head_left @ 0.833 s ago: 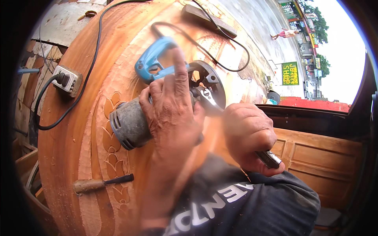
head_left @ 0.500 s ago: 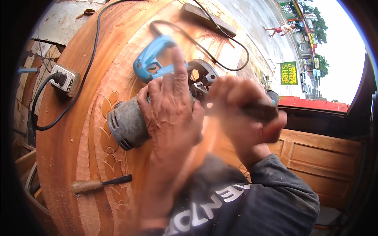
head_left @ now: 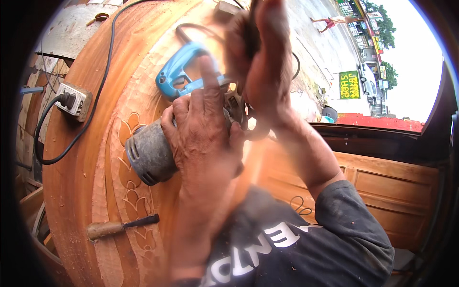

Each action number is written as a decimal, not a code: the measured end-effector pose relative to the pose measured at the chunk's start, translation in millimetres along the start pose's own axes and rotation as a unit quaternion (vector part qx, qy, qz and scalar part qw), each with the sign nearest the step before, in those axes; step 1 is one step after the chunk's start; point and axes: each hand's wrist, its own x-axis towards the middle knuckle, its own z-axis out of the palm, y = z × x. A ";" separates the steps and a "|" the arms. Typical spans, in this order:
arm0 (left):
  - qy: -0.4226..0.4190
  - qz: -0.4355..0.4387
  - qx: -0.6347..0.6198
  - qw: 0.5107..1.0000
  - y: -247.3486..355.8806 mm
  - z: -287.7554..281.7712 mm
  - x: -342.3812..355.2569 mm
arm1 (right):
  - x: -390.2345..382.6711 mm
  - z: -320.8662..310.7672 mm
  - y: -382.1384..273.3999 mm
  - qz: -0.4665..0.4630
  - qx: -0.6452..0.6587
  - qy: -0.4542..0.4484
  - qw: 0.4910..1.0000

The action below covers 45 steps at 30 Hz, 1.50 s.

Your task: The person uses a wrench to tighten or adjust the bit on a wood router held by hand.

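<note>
My left hand lies over a power router's grey cylindrical motor, fingers gripping it and index finger pointing up toward the blue handle. The router rests on its side on a carved wooden panel. My right hand is raised beside the router, smeared by motion, closed round a dark tool, apparently the wrench seen earlier; its shape is unclear. Part of the router's collet end shows between my hands. A wooden-handled chisel lies on the panel below and left of the motor.
A power socket with a plug and black cords sits on the panel's left. A wood block lies at the top. Panelled wooden boards are at right, below a red ledge. A person walks in the street.
My right hand has swung up from low right of the router to above it, turning, with the tool in it. My left hand stays on the motor. The walking person has moved along.
</note>
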 end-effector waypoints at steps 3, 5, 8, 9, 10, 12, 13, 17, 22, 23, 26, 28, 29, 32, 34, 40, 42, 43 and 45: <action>0.000 -0.004 0.009 1.000 -1.1 1.2 -1.6 | 28.3 20.0 -18.8 0.081 -0.045 0.016 0.996; 0.006 -0.002 0.018 1.000 -0.3 1.8 0.2 | 48.7 18.6 0.0 0.119 -0.012 -0.007 0.993; 0.005 -0.001 0.035 0.999 0.1 0.7 -1.0 | 76.0 7.9 36.9 0.227 0.096 -0.042 0.968; 0.006 -0.001 0.041 0.999 -1.3 -0.1 -2.3 | 80.3 4.3 47.9 0.268 0.137 -0.052 0.952; 0.008 -0.007 0.047 0.999 -4.5 0.7 -3.3 | 77.4 16.1 54.9 0.207 0.070 -0.037 0.975; -0.002 -0.005 0.046 0.999 1.6 0.5 -0.9 | 92.7 9.8 85.8 -0.056 -0.170 -0.054 0.982; -0.007 -0.005 0.048 0.999 3.1 0.4 0.4 | 96.1 12.2 88.9 -0.128 -0.319 -0.087 0.935; -0.006 -0.007 0.051 0.999 1.5 1.7 3.4 | 100.8 18.2 76.5 -0.116 -0.459 -0.137 0.870; -0.002 -0.009 0.025 1.000 -4.6 -1.5 -1.4 | 55.2 15.9 -19.7 -0.050 -0.097 -0.141 0.984; 0.001 -0.008 0.040 0.999 -1.5 -2.2 -2.0 | 39.4 6.0 -42.5 -0.022 -0.016 -0.091 0.996; -0.008 0.005 0.052 0.999 2.8 9.4 3.5 | -7.8 -31.8 -77.0 -0.062 0.122 0.039 0.990; -0.001 -0.004 0.052 0.999 -0.1 -0.7 -0.5 | -35.2 -59.3 -86.6 -0.178 0.167 -0.058 0.968; -0.006 0.002 0.040 0.999 -0.4 3.4 -0.5 | -52.0 -74.0 -87.0 -0.200 0.160 -0.052 0.965; -0.006 -0.006 0.061 0.998 -1.5 -7.4 -5.3 | -92.9 -95.5 -94.2 -0.199 0.119 0.038 0.972; -0.014 0.000 0.059 0.998 -3.5 5.1 -2.9 | -113.8 -115.3 -82.9 -0.141 0.097 0.101 0.980; -0.008 -0.011 0.106 0.994 0.3 5.6 3.1 | -173.2 -123.3 -65.4 0.018 0.053 0.097 0.994; 0.003 -0.003 0.116 0.993 -5.4 -5.4 2.1 | -187.1 -104.1 -52.8 0.001 0.046 0.106 0.993; -0.010 -0.002 0.116 0.993 -5.8 1.0 4.2 | -200.2 -102.0 -40.6 -0.004 0.012 0.125 0.992; -0.028 0.011 0.090 0.995 -4.4 8.8 9.9 | -220.0 -103.7 -11.8 -0.019 -0.049 0.144 0.988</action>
